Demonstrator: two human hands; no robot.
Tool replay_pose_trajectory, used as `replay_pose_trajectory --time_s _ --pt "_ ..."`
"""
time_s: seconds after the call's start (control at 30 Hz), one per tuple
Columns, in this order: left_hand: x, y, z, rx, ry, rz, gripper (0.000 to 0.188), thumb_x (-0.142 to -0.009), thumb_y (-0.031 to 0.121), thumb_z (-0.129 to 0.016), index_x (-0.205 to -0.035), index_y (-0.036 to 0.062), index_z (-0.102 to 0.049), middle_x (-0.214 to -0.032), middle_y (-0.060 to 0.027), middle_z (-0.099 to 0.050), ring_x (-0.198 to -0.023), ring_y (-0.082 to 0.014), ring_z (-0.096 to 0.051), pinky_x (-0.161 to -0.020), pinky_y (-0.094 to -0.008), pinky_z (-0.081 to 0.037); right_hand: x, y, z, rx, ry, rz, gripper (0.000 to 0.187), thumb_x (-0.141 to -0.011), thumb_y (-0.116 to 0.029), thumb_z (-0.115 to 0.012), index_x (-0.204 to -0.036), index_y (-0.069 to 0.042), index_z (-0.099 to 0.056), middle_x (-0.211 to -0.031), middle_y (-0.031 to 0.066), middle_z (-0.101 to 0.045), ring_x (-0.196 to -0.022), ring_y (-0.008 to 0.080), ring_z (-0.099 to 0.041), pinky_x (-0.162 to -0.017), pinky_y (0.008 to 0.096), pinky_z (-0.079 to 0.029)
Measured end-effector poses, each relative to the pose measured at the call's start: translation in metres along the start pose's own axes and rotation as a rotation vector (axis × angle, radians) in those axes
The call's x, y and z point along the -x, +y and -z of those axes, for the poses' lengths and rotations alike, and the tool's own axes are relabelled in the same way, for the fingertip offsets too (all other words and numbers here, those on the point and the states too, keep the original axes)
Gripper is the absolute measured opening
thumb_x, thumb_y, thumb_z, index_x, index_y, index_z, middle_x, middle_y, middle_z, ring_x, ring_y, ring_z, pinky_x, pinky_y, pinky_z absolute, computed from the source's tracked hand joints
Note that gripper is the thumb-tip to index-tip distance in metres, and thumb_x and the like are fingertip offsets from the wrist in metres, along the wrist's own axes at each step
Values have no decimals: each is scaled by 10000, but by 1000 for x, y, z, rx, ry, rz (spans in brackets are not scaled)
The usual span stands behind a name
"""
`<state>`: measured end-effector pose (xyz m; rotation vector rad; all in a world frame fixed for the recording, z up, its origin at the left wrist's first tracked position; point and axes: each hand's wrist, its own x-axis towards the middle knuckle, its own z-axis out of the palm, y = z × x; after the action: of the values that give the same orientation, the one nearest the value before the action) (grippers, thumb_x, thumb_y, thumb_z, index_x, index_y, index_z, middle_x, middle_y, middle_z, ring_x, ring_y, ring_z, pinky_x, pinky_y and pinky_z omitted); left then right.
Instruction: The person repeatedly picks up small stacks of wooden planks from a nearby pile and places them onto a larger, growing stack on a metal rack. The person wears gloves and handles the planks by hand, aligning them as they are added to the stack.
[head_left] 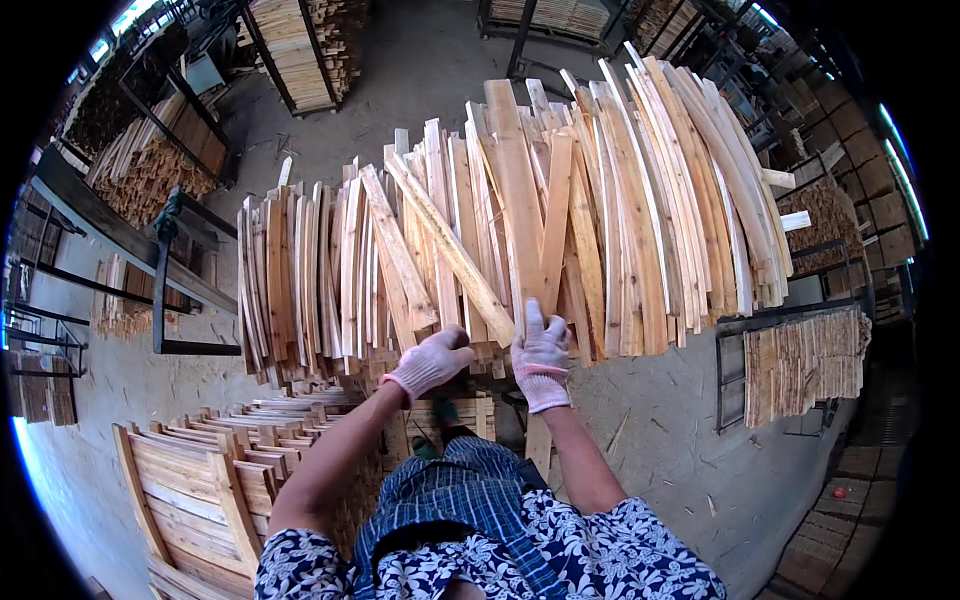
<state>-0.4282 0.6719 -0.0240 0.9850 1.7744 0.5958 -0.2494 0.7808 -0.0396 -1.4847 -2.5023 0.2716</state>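
The right hand [543, 358] lays loosely extended fingers [534, 318] on a wide plank [517, 190]; the left hand [430, 363] half-curls, whether gripping I cannot tell.

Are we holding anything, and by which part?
Can't tell: right hand at near end of a wide board, left hand near another board; grips unclear.

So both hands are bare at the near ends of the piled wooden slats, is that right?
Not bare: the head view shows pale knit-cuffed gloves on the left hand and right hand, at the near ends of the piled wooden slats.
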Motion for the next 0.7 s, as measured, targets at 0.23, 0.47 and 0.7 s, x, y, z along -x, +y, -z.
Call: replay_pose_trajectory --time_s 0.23,0.47,0.7 --pt "-72 24 -56 211 416 -69 415 -867 243 -596 -1171 -38 -567 -1111 -257 -647 -1062 -368 -629 -943 -390 -481 -14 27 -24 -93 -157 -270 874 -776 -176 -690 -1515 -324 -249 -1306 225 -367 -1096 483 -516 -894 550 -497" --pt "-144 95 -50 275 453 1 545 -853 320 -630 -1278 -1 -513 -1257 -294 -531 -1148 -430 -555 -982 -457 -462 -5 43 88 -935 -102 -47 727 -822 -75 -666 -1473 8 -353 -1482 171 -418 -1393 277 -375 -1173 371 -280" --pt "-172 142 -64 -11 309 87 828 -829 382 -701 -1498 136 -281 -1418 -258 -349 -1247 -483 -455 -1004 -532 -451 -35 55 110 -327 34 135 722 -835 -95 -657 -1485 -40 -348 -1429 217 -438 -1328 363 -444 -1145 412 -337"
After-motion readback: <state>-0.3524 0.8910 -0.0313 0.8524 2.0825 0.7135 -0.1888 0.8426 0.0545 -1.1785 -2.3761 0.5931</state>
